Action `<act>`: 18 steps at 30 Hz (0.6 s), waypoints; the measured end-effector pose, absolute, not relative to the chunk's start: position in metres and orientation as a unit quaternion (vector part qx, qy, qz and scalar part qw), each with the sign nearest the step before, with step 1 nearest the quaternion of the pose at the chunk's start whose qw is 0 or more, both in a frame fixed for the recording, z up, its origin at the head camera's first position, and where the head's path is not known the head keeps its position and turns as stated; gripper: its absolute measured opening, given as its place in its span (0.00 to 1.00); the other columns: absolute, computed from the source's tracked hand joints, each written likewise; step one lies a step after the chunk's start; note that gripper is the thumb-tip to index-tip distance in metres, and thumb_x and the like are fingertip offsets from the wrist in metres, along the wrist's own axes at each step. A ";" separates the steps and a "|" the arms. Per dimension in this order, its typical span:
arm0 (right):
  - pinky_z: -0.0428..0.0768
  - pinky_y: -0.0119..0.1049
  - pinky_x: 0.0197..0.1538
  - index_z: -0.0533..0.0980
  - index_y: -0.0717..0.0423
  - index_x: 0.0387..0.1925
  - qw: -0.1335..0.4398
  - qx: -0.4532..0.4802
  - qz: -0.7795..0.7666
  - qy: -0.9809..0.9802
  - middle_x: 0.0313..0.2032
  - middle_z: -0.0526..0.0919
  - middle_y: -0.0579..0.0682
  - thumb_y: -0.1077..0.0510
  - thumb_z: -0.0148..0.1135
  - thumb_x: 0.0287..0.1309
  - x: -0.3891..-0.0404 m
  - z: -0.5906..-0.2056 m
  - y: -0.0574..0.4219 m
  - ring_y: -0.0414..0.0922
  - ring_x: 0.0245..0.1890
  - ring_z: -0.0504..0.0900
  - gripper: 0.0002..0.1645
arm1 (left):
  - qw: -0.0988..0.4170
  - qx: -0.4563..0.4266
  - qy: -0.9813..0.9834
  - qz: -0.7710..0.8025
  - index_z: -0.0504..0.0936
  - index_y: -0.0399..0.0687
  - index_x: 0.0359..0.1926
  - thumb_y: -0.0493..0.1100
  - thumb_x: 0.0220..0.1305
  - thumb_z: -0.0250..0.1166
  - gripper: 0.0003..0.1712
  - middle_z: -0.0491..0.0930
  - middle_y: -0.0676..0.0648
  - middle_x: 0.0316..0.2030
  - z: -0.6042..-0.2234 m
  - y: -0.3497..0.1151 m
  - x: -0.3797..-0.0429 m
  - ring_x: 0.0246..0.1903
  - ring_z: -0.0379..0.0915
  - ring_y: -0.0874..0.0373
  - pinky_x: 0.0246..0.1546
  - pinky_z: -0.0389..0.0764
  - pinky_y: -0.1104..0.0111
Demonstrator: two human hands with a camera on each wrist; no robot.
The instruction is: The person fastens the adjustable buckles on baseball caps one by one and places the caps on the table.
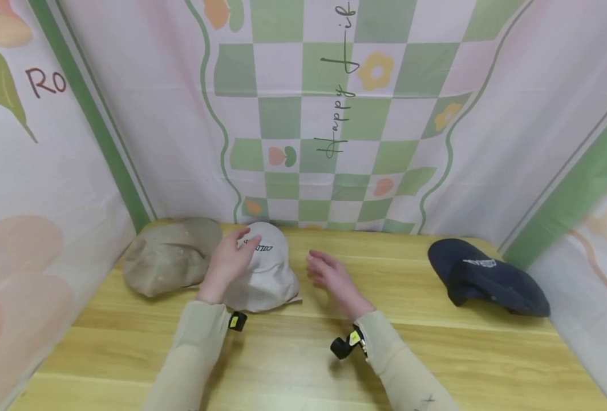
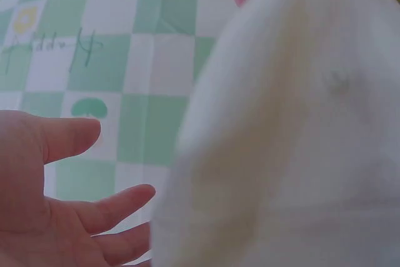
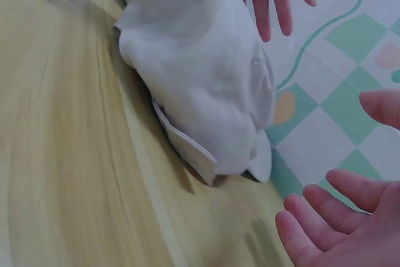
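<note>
A white baseball cap [image 1: 267,277] with dark lettering lies on the table, its brim toward the back wall. My left hand [image 1: 230,260] is over the cap's left side, fingers spread and loosely bent, gripping nothing. In the left wrist view the cap [image 2: 287,129] fills the right half, beside the left hand [image 2: 62,204]. My right hand [image 1: 334,279] hovers just right of the cap, fingers extended and holding nothing. The right wrist view shows the cap's crumpled back and strap [image 3: 184,139], with the right hand [image 3: 350,217] apart from it.
A khaki cap [image 1: 165,257] lies at the left, right next to the white one. Toward the right end of the wooden table [image 1: 293,365] sits a navy cap [image 1: 483,279] with white lettering. Printed cloth [image 1: 324,114] hangs behind and along both sides.
</note>
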State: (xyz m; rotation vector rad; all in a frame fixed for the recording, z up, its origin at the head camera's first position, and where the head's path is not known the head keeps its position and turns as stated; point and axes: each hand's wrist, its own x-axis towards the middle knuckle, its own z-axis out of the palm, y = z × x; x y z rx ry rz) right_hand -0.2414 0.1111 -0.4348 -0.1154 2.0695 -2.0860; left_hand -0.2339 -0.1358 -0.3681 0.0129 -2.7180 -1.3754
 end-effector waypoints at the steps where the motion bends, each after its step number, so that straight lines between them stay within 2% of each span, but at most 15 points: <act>1: 0.70 0.56 0.67 0.63 0.66 0.72 0.098 -0.037 -0.703 0.704 0.65 0.70 0.71 0.46 0.58 0.73 -0.241 -0.433 0.114 0.65 0.64 0.71 0.38 | 0.052 0.002 -0.890 -0.454 0.71 0.42 0.71 0.56 0.75 0.57 0.32 0.69 0.36 0.69 -0.366 -0.132 -0.233 0.66 0.66 0.39 0.67 0.64 0.48; 9: 0.67 0.54 0.69 0.65 0.64 0.72 0.057 -0.026 -0.683 0.728 0.68 0.70 0.64 0.46 0.58 0.73 -0.243 -0.417 0.138 0.59 0.67 0.69 0.36 | 0.095 -0.039 -0.879 -0.465 0.74 0.40 0.68 0.54 0.73 0.61 0.31 0.72 0.37 0.66 -0.357 -0.106 -0.227 0.65 0.67 0.41 0.66 0.67 0.50; 12: 0.66 0.54 0.70 0.65 0.65 0.72 0.048 -0.029 -0.679 0.732 0.69 0.68 0.64 0.48 0.57 0.74 -0.242 -0.411 0.147 0.58 0.67 0.69 0.35 | 0.093 -0.051 -0.875 -0.473 0.72 0.39 0.69 0.53 0.73 0.61 0.32 0.71 0.38 0.68 -0.358 -0.097 -0.226 0.65 0.68 0.42 0.66 0.68 0.50; 18: 0.67 0.51 0.69 0.65 0.63 0.72 0.030 -0.028 -0.664 0.747 0.70 0.68 0.61 0.47 0.56 0.75 -0.239 -0.403 0.165 0.55 0.68 0.69 0.34 | 0.076 -0.059 -0.872 -0.481 0.67 0.42 0.74 0.56 0.74 0.59 0.36 0.67 0.40 0.71 -0.362 -0.079 -0.223 0.70 0.61 0.43 0.69 0.63 0.50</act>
